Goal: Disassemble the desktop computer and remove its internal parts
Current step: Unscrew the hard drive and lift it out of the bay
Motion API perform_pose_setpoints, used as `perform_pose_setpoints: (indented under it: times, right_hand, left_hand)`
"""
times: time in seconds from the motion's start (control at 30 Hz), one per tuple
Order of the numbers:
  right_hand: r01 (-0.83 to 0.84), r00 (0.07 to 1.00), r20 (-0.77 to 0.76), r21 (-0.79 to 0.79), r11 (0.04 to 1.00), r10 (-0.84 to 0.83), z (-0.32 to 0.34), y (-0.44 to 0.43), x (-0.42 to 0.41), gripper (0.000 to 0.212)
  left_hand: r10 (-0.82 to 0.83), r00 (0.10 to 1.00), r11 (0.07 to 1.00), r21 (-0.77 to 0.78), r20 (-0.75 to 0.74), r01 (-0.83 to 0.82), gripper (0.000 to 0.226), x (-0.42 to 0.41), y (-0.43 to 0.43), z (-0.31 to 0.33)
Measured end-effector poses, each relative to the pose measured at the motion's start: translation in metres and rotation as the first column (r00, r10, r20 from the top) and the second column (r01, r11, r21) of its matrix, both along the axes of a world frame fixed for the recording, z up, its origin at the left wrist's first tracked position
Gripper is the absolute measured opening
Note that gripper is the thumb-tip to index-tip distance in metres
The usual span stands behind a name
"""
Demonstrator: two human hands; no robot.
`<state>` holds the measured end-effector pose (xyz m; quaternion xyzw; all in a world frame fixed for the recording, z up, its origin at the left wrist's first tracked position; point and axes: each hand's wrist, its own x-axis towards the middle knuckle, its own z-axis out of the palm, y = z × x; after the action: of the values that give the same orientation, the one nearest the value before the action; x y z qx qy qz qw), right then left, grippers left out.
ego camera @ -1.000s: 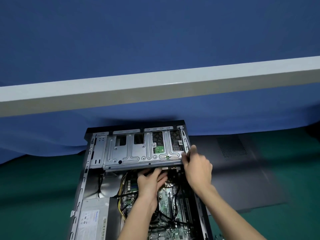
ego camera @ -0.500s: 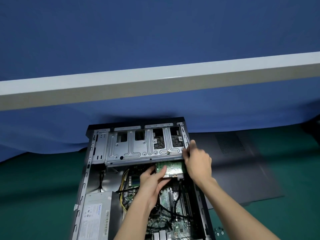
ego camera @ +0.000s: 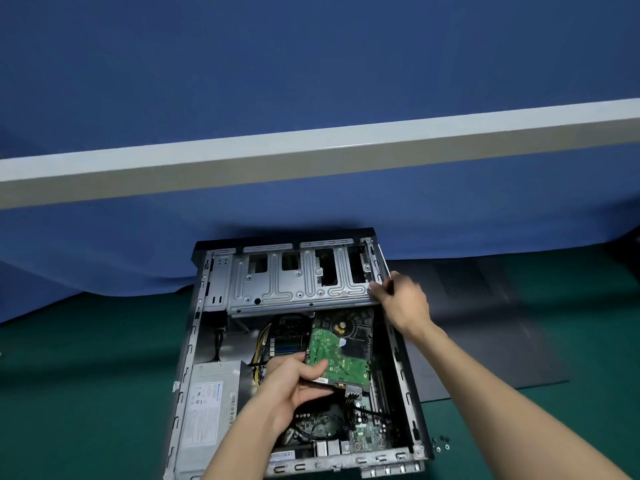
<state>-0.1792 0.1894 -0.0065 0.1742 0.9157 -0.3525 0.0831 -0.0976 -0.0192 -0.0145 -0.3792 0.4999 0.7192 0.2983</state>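
Note:
An open desktop case (ego camera: 194,344) lies flat on the green mat. My left hand (ego camera: 291,382) grips the near edge of a hard drive (ego camera: 337,351), green circuit board up, which sits mostly out of the metal drive cage (ego camera: 298,278). Black cables stay plugged into the drive's near end (ego camera: 351,391). My right hand (ego camera: 403,301) holds the right front corner of the cage. The motherboard (ego camera: 367,438) shows below the drive.
A grey power supply (ego camera: 211,407) fills the case's left side. The removed black side panel (ego camera: 485,323) lies to the right on the mat. A few small screws (ego camera: 440,442) sit by the case's near right corner. Blue cloth hangs behind.
My left hand has drawn the hard drive out of the cage toward me; its green board is now mostly exposed. My right hand stays on the cage corner.

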Motion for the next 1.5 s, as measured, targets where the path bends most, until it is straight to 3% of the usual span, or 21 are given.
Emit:
perform_pose_setpoints:
  times: [0.1, 0.3, 0.37, 0.43, 0.5, 0.53, 0.6, 0.67, 0.77, 0.83, 0.9, 0.97, 1.13, 1.3, 1.37, 1.5]
  right_hand:
    - [0.045, 0.999, -0.018, -0.149, 0.988, -0.048, 0.005, 0.0, 0.006, 0.043]
    - [0.139, 0.977, -0.101, -0.366, 0.92, -0.188, 0.022, -0.003, 0.026, 0.055]
    - [0.203, 0.957, -0.064, -0.553, 0.808, -0.284, 0.037, -0.007, 0.03, 0.061]
    - [0.278, 0.934, 0.066, -0.752, 0.598, -0.352, 0.054, -0.011, 0.031, 0.065]
    - [0.29, 0.941, 0.185, -0.871, 0.396, -0.282, 0.07, -0.017, 0.033, 0.071]
    - [0.258, 0.958, 0.186, -0.89, 0.377, -0.217, 0.073, -0.019, 0.035, 0.074]
    - [0.162, 0.986, 0.129, -0.885, 0.435, -0.105, 0.078, -0.024, 0.038, 0.068]
    - [0.114, 0.993, 0.087, -0.875, 0.47, -0.078, 0.083, -0.026, 0.04, 0.048]
    - [0.165, 0.975, 0.079, -0.882, 0.441, -0.205, 0.088, -0.021, 0.037, 0.027]
    - [0.236, 0.936, 0.1, -0.89, 0.39, -0.338, 0.09, -0.022, 0.035, 0.023]
    - [0.292, 0.87, 0.104, -0.896, 0.334, -0.482, 0.091, -0.023, 0.033, 0.026]
    - [0.316, 0.814, 0.068, -0.885, 0.342, -0.577, 0.094, -0.024, 0.031, 0.029]
    - [0.357, 0.736, -0.008, -0.845, 0.397, -0.677, 0.09, -0.026, 0.036, 0.04]
    - [0.408, 0.666, 0.038, -0.855, 0.321, -0.745, 0.09, -0.023, 0.032, 0.035]
    - [0.421, 0.636, 0.06, -0.863, 0.281, -0.77, 0.091, -0.021, 0.028, 0.033]
    - [0.535, 0.442, 0.14, -0.834, 0.136, -0.886, 0.093, 0.016, 0.008, 0.036]
  left_hand:
    - [-0.046, 0.999, 0.999, 0.022, -0.008, 0.046, 0.066, 0.014, -0.009, 0.007]
    - [-0.127, 0.984, 0.992, 0.007, -0.128, 0.129, 0.065, 0.028, -0.017, 0.03]
    - [-0.157, 0.96, 0.987, 0.001, -0.232, 0.161, 0.059, 0.016, -0.015, 0.048]
    - [-0.132, 0.943, 0.991, -0.004, -0.305, 0.137, 0.05, 0.0, -0.011, 0.065]
    - [-0.082, 0.931, 0.995, 0.018, -0.355, 0.095, 0.036, -0.016, -0.005, 0.079]
    - [-0.069, 0.923, 0.996, 0.031, -0.378, 0.087, 0.031, -0.023, -0.002, 0.085]
    - [-0.057, 0.908, 0.996, 0.042, -0.415, 0.081, 0.031, -0.035, 0.003, 0.095]
    - [-0.071, 0.887, 0.996, 0.022, -0.457, 0.092, 0.032, -0.043, 0.006, 0.103]
    - [-0.091, 0.849, 0.991, 0.034, -0.52, 0.127, 0.038, -0.044, 0.014, 0.11]
    - [-0.119, 0.847, 0.986, 0.035, -0.519, 0.161, 0.053, -0.038, 0.023, 0.109]
    - [-0.254, 0.845, 0.966, -0.077, -0.471, 0.247, 0.072, -0.028, 0.035, 0.109]
    - [-0.41, 0.788, 0.911, -0.251, -0.458, 0.328, 0.08, -0.019, 0.048, 0.11]
    - [-0.548, 0.655, 0.775, -0.61, -0.52, 0.163, 0.055, -0.026, 0.066, 0.115]
    - [-0.601, 0.605, 0.717, -0.687, -0.523, 0.119, 0.044, -0.032, 0.078, 0.117]
    - [-0.564, 0.628, 0.749, -0.653, -0.536, 0.116, 0.039, -0.036, 0.082, 0.119]
    - [-0.441, 0.65, 0.836, -0.547, -0.618, 0.048, 0.029, -0.041, 0.042, 0.122]
